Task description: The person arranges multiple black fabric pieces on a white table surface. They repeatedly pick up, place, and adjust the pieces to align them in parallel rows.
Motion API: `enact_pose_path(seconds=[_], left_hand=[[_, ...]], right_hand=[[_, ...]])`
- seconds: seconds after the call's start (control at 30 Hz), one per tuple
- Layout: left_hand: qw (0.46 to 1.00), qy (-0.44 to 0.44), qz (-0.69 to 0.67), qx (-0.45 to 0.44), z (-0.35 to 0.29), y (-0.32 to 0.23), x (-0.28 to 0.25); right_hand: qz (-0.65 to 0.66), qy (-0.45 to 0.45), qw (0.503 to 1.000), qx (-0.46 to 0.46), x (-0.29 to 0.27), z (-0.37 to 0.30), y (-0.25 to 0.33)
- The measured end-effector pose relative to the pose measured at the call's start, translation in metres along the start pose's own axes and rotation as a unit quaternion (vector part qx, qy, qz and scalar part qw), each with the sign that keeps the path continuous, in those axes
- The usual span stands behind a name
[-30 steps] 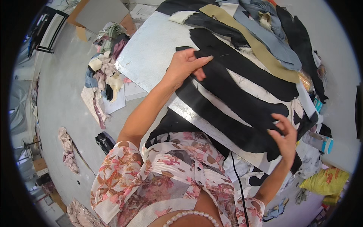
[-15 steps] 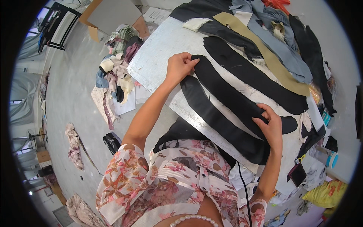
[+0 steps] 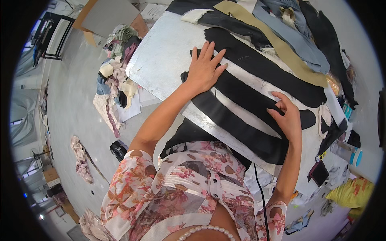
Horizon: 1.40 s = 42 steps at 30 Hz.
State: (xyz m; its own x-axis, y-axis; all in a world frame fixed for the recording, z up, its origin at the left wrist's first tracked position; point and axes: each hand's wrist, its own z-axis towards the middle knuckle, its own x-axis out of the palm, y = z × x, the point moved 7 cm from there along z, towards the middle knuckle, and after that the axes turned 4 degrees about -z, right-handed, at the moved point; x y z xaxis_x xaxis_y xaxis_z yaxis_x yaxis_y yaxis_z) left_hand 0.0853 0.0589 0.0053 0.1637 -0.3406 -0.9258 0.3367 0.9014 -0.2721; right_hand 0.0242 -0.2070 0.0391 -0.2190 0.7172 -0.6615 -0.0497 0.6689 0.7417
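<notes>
Three long, curved black fabric strips lie side by side on a pale metallic tabletop. On the left end of the middle black strip my left hand rests flat, fingers spread. My right hand is over the same strip toward its right end, thumb and index finger apart, holding nothing; whether its fingertips touch the cloth is hard to tell. The nearer black strip curves along the table edge, its right end beside my right wrist. Beyond the middle one lies the farther black strip. Whitish frayed cloth shows between the strips.
An olive strip and blue-grey cloth lie at the table's far side. Fabric scraps are heaped left of the table, near a cardboard box. A dark phone-like object and a clear container are at right.
My left hand has gone from pinching the middle strip's end to lying spread on it. That strip's left end has moved slightly left. My right hand stays near the strip's right part.
</notes>
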Motion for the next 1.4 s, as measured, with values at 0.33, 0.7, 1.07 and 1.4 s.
enact_pose_path(seconds=[0.33, 0.7, 1.07, 1.4], left_hand=[[0.995, 0.029, -0.058, 0.081, 0.002, -0.066, -0.007], [0.991, 0.051, -0.022, 0.126, 0.003, -0.082, 0.007], [0.968, 0.101, -0.058, 0.222, -0.004, -0.120, 0.028], [0.944, 0.082, -0.133, 0.289, 0.000, -0.189, 0.048]], right_hand=[[-0.134, -0.064, 0.989, -0.016, -0.001, -0.003, -0.010], [-0.149, -0.092, 0.983, 0.055, -0.033, -0.013, -0.045], [-0.029, -0.082, 0.992, 0.091, -0.055, -0.024, -0.067], [-0.127, -0.106, 0.983, 0.078, -0.051, -0.020, -0.070]])
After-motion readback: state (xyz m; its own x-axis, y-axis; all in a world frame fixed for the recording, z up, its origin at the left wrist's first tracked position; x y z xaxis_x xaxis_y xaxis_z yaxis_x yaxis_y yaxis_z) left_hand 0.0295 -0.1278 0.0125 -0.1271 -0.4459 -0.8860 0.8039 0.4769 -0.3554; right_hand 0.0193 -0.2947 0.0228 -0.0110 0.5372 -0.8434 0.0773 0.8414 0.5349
